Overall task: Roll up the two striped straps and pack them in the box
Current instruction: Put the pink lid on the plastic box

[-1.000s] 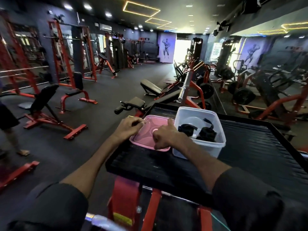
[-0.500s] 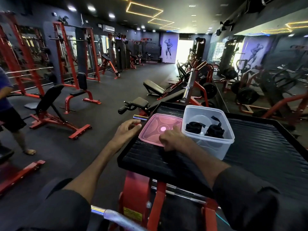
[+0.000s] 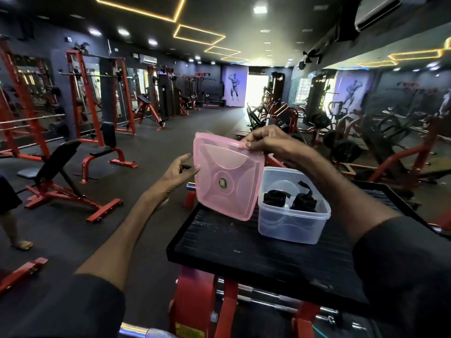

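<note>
Both rolled straps [image 3: 289, 202] already down in the box [image 3: 292, 225] on the table [image 3: 231, 254]. Right hand [image 3: 271, 142] pinching pink lid [image 3: 227, 181] aloft, left hand [image 3: 179, 170] spread at its edge. Best squared over rim, pressed evenly.

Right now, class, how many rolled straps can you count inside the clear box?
2. One rolled strap lies at the left of the clear box; the other strap sits beside it on the right. None seem hidden.
</note>
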Demonstrator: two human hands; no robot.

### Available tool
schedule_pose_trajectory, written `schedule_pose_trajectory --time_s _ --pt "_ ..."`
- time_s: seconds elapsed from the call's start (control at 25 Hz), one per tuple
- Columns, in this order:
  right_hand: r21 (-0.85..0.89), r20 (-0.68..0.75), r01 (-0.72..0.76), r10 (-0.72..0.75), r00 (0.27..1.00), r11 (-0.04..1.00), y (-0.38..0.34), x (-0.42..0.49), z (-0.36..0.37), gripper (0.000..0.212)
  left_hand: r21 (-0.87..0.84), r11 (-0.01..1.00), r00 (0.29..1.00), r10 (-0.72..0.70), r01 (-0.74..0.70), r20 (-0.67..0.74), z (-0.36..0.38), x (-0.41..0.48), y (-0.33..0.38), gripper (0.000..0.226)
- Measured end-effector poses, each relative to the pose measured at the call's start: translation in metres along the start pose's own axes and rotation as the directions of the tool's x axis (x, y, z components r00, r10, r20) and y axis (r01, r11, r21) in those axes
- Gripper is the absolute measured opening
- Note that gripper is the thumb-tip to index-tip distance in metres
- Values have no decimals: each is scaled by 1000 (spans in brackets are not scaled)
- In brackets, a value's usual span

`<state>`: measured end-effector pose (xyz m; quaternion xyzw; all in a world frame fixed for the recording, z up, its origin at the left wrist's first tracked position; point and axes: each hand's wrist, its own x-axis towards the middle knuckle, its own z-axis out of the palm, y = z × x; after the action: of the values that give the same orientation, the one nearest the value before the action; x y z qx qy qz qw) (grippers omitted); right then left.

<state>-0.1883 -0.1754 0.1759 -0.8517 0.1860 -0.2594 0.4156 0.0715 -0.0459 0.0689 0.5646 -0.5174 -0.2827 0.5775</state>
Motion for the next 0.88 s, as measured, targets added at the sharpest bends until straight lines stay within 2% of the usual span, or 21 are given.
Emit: schedule_pose_trajectory --time_s 0.08,0.16,0.24,0.36,0.52,0.6,0.68,0.76,0.8,0.88 --pt "125 -59 -17 25 998 992 -15 -7 -16 18 22 997 996 76 -77 48 6 4 23 49" --pt "296 -128 -10 51 990 955 -26 -15 -33 17 3 987 987 159 -160 33 18 1 40 34" --pt "503 -145 13 69 987 864 -33 -29 -45 16 -108 965 970 232 -240 -78 38 -1 52 18" --pt "706 -175 66 84 981 705 -22 -55 -55 28 -299 914 953 217 -275 -212 71 2 66 19" --pt "755 -192 100 72 979 648 8 -96 -56 46 -443 873 976 150 -205 -155 114 7 74 20" --pt "759 -268 173 59 962 627 27 -108 -49 55 -558 815 984 87 -159 -153 130 11 77 17" --pt "683 -450 230 152 880 693 47 -111 -42 55 -656 752 997 22 -69 -80 143 20 77 19" --pt "638 -598 255 260 758 726 65 -111 -38 48 -635 772 998 33 8 52 153 28 73 31" --pt "656 -615 245 319 721 714 74 -112 -40 45 -588 808 992 60 16 109 158 30 70 38" --pt "710 -592 205 413 693 674 90 -115 -46 42 -520 854 975 127 -15 181 170 32 60 41"
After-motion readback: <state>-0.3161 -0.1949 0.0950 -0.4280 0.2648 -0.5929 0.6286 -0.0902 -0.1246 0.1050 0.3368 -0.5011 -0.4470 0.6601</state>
